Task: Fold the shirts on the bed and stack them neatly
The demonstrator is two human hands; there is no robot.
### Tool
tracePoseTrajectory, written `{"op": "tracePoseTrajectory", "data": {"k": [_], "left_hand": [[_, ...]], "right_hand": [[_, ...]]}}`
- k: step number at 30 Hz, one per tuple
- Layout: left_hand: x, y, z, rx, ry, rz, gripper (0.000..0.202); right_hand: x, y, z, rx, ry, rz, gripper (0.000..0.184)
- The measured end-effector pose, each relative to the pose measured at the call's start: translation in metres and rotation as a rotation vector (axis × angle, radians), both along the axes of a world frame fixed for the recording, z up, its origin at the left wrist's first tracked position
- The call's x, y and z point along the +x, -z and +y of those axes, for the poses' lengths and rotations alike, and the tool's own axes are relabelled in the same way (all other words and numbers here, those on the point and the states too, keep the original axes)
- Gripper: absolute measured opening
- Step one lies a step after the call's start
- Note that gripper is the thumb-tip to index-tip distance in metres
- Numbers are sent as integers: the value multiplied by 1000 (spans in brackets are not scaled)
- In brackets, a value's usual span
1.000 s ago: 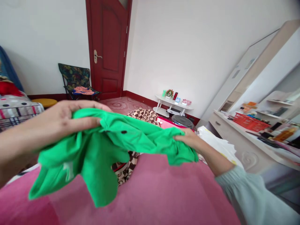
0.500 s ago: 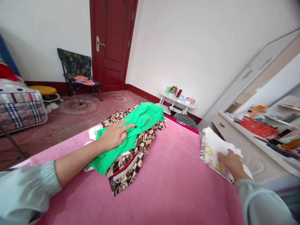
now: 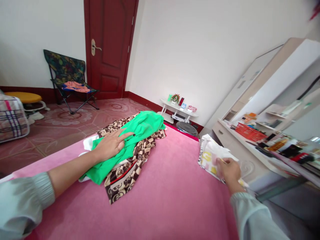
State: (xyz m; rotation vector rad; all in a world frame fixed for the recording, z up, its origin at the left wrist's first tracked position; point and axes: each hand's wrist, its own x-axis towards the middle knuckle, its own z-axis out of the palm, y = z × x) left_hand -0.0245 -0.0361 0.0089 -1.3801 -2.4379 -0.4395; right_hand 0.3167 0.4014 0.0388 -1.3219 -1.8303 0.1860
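Note:
My left hand lies flat on a green garment with a dark button, its index finger stretched out. Beneath the green cloth spreads a brown and beige checked garment with a red stripe. A bit of white cloth peeks out beside my left wrist. On the far right of the pink bedspread, my right hand pinches a folded white garment with yellow print and a black-and-white patterned edge. My right fingertips are partly hidden by the hand.
A dressing table with a red basket and several bottles stands at the right. Beyond the pink bedspread are a low white shelf, a folding chair, a yellow stool and a dark red door.
The view has turned to the right, so everything sits further left. My right hand's fingers have drawn together on the white garment. My left hand stays on the green garment.

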Motion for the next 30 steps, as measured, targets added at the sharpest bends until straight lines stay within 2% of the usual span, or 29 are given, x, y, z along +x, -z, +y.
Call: {"op": "tracePoseTrajectory", "data": {"k": [3, 5, 7, 8, 10, 11, 12, 14, 17, 19, 21, 23, 24, 27, 28, 30], "left_hand": [[-3, 3, -1, 8, 13, 4, 50], [-4, 5, -1, 18, 26, 8, 50], [-3, 5, -2, 27, 36, 7, 50], [-3, 4, -3, 27, 42, 3, 50], [-2, -1, -4, 15, 48, -8, 49], [-1, -6, -4, 4, 47, -9, 48], [1, -11, -4, -2, 39, -3, 47], [10, -26, -1, 30, 13, 28, 42], [43, -53, 8, 176, 63, 63, 30], [80, -67, 16, 245, 192, 11, 29], [122, -75, 24, 209, 383, -112, 31], [161, -74, 29, 108, 561, -194, 29], [177, -72, 31, 50, 612, -228, 31], [209, -61, 31, -82, 633, -264, 38], [215, -58, 30, -115, 621, -263, 38], [219, -56, 29, -171, 599, -265, 35]], "right_hand": [[-13, -22, -36, 53, -57, 192, 28], [-20, -39, -79, 142, -220, 510, 29], [-22, -58, -137, 80, -434, 597, 26], [-21, -67, -168, -28, -597, 503, 24], [-14, -82, -223, -324, -985, 92, 17], [-10, -88, -243, -474, -1127, -68, 15], [-6, -92, -255, -577, -1202, -152, 14], [-2, -91, -256, -618, -1205, -145, 15], [-3, -68, -215, -428, -983, -69, 13], [-4, -43, -181, -379, -879, -186, 10], [-2, -19, -157, -424, -872, -312, 11], [0, 1, -146, -483, -904, -354, 21], [0, 8, -145, -487, -907, -344, 29], [-3, 22, -153, -381, -879, -309, 49], [-6, 25, -157, -337, -881, -323, 46], [-11, 28, -163, -299, -898, -371, 27]]}}
